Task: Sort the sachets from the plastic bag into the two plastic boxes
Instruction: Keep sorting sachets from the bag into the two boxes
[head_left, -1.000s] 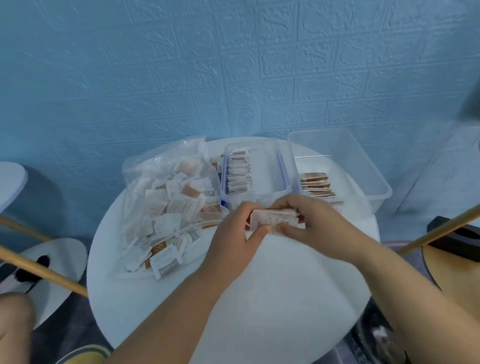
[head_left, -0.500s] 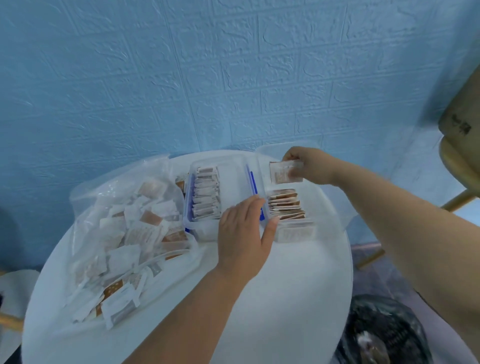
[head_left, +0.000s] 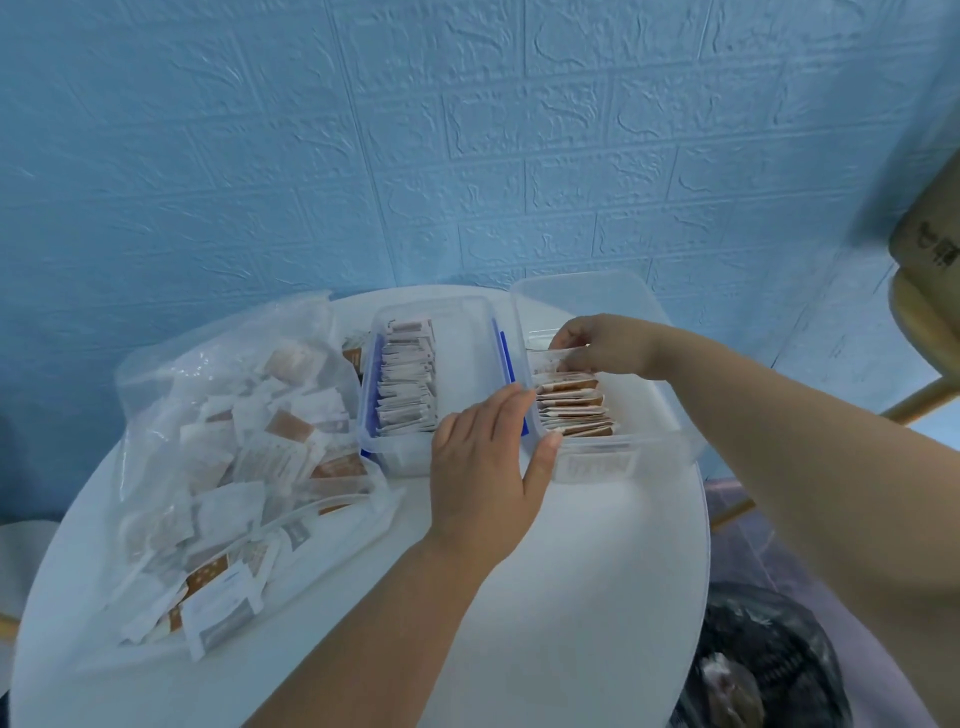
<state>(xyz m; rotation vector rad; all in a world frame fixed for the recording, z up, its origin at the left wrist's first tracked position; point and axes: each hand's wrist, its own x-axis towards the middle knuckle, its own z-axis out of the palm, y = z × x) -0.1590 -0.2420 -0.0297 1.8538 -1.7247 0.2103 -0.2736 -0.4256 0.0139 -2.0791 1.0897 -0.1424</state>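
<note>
My right hand (head_left: 605, 345) pinches a sachet (head_left: 545, 358) over the right-edge box (head_left: 584, 293), left hand (head_left: 483, 467) flat beside; next, I think, slot it upright.

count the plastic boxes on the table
2. Blue-clipped box sits mid-table beside the plastic bag; second box stands right of it, where the right hand holds a sachet. No more visible.

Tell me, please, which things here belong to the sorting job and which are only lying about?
For the job: plastic bag of unsorted sachets; left box; right box; sachet pinched by the right hand; left hand resting on the right box's near corner.
Lying about: black bin bag; wooden chair.
</note>
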